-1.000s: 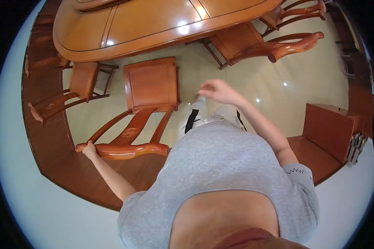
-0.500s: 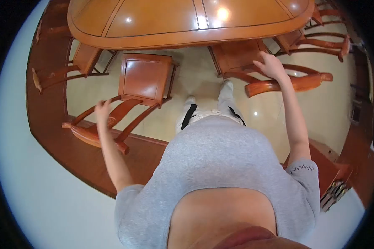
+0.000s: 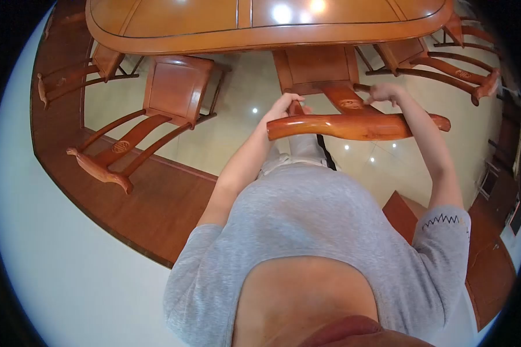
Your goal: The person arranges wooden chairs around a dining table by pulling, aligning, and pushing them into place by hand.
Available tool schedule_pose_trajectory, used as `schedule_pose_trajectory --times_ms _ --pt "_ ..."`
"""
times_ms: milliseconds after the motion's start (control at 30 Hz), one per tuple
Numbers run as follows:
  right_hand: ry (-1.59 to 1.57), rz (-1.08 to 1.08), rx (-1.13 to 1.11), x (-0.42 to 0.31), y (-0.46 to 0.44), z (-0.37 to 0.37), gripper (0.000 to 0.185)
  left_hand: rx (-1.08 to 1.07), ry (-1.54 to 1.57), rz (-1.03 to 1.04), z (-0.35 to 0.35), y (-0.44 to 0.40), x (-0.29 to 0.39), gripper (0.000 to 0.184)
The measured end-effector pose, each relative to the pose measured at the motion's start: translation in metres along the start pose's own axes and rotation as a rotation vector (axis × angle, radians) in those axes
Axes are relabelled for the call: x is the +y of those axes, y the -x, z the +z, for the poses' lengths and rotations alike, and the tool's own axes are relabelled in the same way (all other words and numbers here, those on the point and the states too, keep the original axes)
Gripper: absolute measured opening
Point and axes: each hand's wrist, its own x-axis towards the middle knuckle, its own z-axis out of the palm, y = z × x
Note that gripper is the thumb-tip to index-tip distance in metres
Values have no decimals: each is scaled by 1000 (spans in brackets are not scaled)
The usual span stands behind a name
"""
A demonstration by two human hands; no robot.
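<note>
At the table's [image 3: 260,41] near edge, its far side running out of frame: one wooden chair [image 3: 344,127], seat front hiding beneath. Left hand [image 3: 281,108]: fingers curling around the left back post [image 3: 296,109]. Right hand [image 3: 390,94]: fingers bending beside the right post [image 3: 362,88]; grip indiscernible.

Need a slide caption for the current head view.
Wooden chair at a table, left hand on its backrest, right hand at its other side.

Passable over the glossy tiled floor [image 3: 231,128] between the left carved-back chair [image 3: 121,147] and the near carved-back chair [image 3: 341,128]. Blocked ahead by the polished wooden table [image 3: 214,43], partly covering the near seat [image 3: 314,71]. Tighter to the right, hemmed by the right carved-back chair [image 3: 462,74].
</note>
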Motion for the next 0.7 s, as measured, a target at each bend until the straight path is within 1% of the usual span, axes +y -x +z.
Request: schedule_pose_trajectory --times_ms 33,67,100,167,200,233,267,300,333,367,433,500,533,567,600,633,700 --pt "-141 63 2 -5 8 0 56 -49 -84 270 3 1 -8 31" --pt "-130 110 -7 -2 -2 3 55 -50 216 4 6 -6 0 18" --pt "-126 109 -2 -3 4 5 55 -52 216 10 -1 -16 -4 18" --pt "-16 -106 39 -10 21 5 53 -157 177 77 -18 -34 -21 13" --pt "-4 -110 48 -6 12 14 53 -68 151 142 -2 -17 -23 14" --pt "57 -161 109 2 -8 30 50 -71 159 158 -4 -18 -28 14" --pt "122 -214 167 6 -19 38 47 -72 145 123 -9 -21 -36 13" --pt "145 -342 182 6 -7 45 50 -75 137 87 -11 -23 -45 13" --pt "164 -324 203 11 -15 58 50 -80 156 104 -13 -22 -53 13" --pt "182 -309 226 15 -25 77 50 -39 215 90 -15 -23 -63 11" --pt "214 -301 219 23 -30 107 51 4 287 85 -12 -12 -86 11" --pt "232 -286 226 39 -35 133 52 52 281 278 0 8 -113 10" --pt "193 -275 266 50 -33 144 53 42 281 287 -4 10 -129 10" --pt "149 -267 302 68 -34 157 54 63 229 382 -6 9 -148 11" --pt "185 -170 255 83 -33 159 53 82 178 476 -11 8 -166 11" --pt "181 -165 252 97 -29 164 53 79 177 470 -11 9 -176 11" --pt "182 74 110 124 -24 177 56 128 236 293 -17 6 -192 12"
